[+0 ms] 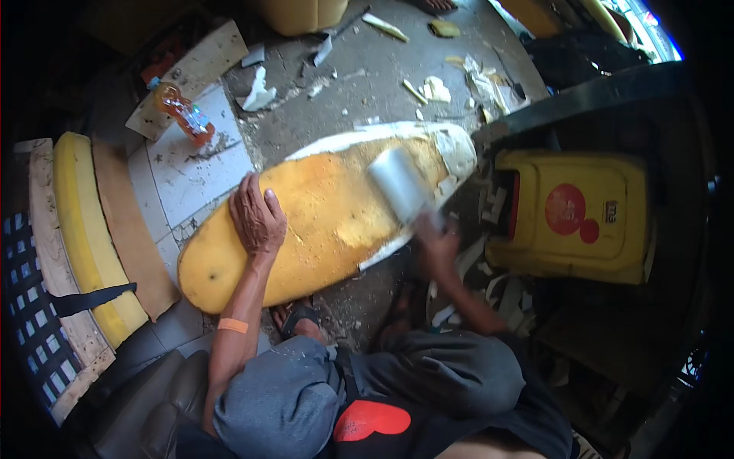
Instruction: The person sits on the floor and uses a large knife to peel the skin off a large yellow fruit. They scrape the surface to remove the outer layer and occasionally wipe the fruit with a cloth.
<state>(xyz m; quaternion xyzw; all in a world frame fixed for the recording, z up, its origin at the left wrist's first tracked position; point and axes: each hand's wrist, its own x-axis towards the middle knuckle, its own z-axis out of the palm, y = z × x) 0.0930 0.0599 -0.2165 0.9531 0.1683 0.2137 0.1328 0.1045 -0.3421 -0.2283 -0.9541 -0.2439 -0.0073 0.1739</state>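
A long, rounded orange-yellow foam seat pad (321,212) lies before me, with whitish foam pieces (456,152) along its far edge and right end. My left hand (256,218) rests on its left part, palm down with the fingers spread a little, holding nothing. An orange plaster (233,325) is on the left forearm. My right hand (437,236) is closed around the end of a broad, flat, pale-grey tool (399,182). Motion blurs this tool, so its exact kind is unclear; its wide part is over the pad's right half.
A yellow plastic seat (579,215) with red round stickers stands at right. White and yellow foam scraps (434,90) litter the concrete floor (344,74). A bottle of orange drink (186,115) lies at upper left, near a wooden board (221,49). At far left is a yellow foam strip (94,229).
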